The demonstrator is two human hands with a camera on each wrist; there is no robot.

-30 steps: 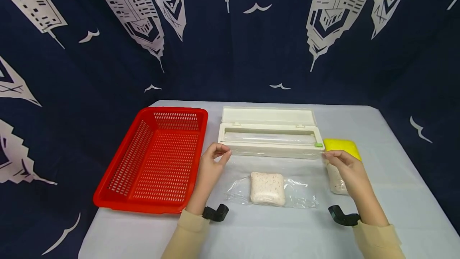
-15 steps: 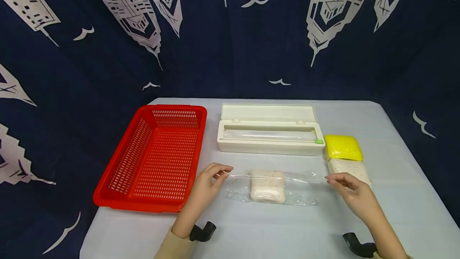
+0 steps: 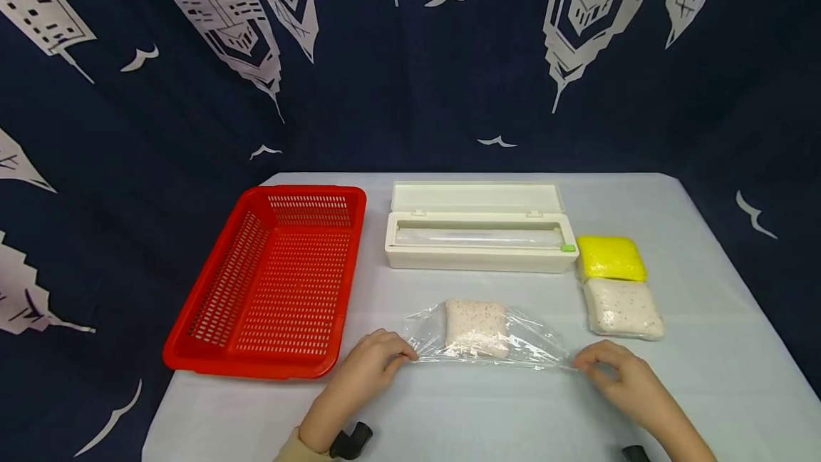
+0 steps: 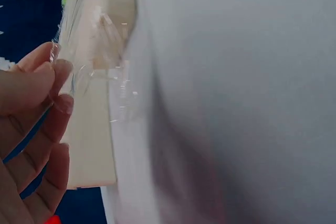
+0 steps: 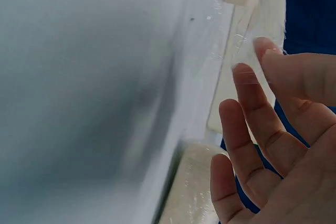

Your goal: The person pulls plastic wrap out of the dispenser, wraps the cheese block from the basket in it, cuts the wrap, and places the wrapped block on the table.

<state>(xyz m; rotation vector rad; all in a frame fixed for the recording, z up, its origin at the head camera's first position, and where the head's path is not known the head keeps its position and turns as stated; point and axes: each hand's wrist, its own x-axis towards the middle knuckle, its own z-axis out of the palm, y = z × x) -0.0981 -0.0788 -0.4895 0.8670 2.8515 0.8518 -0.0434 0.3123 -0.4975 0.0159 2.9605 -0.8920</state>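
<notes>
A square cream block with brown specks [image 3: 476,328] lies near the middle of the table, with clear cling film [image 3: 534,342] under and over it. My left hand [image 3: 372,369] pinches the film's near left corner between thumb and fingers; the left wrist view shows the film [image 4: 79,77] stretching away from those fingertips. At the near right corner, the thumb and forefinger of my right hand [image 3: 618,380] hold the film, the other fingers being spread in the right wrist view. Behind the block stands a white cling film dispenser [image 3: 481,259], lid raised, a film roll inside.
To the left is a red perforated plastic basket [image 3: 349,269]. A film-wrapped yellow block [image 3: 612,258] and a film-wrapped speckled cream block [image 3: 623,307] lie at the right. The table [image 3: 513,419] has a white cover; a dark blue patterned curtain [image 3: 398,105] hangs behind.
Both hands have drawn the film's far edge from the dispenser toward me, over the speckled block, down to its near side. The basket, dispenser and wrapped blocks have stayed put.
</notes>
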